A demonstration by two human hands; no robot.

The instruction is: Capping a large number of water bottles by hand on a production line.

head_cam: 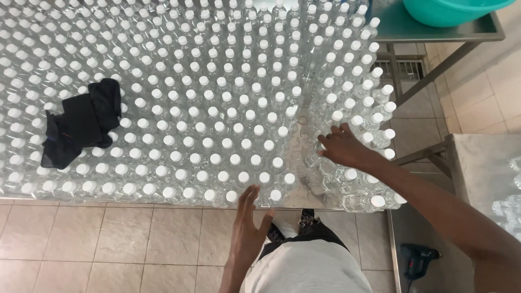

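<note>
From up here I see the steel table [304,202] packed almost edge to edge with clear bottles with white caps [206,114], the front row standing right along the near edge above the tiled floor [97,239]. The only open room is a narrow bare strip of wet steel running back from the near edge, between the big block of bottles on the left and a smaller cluster of bottles [361,125] on the right; that cluster reaches out to the table's right edge. My right hand [341,147] lies palm down at the near left side of that cluster, arm stretched in from the lower right, fingers spread and loosely curved over the caps and shoulders of a few bottles, touching them but not closed round any single one. My left hand [248,222] is at the near edge, flat and upright, fingers straight and together, released, holding nothing, its tips just beside the front-row bottles. A black cloth [81,127] lies crumpled on top of the caps far to the left, well apart from both hands. A teal basin [450,12] sits on a second table beyond the right corner.
</note>
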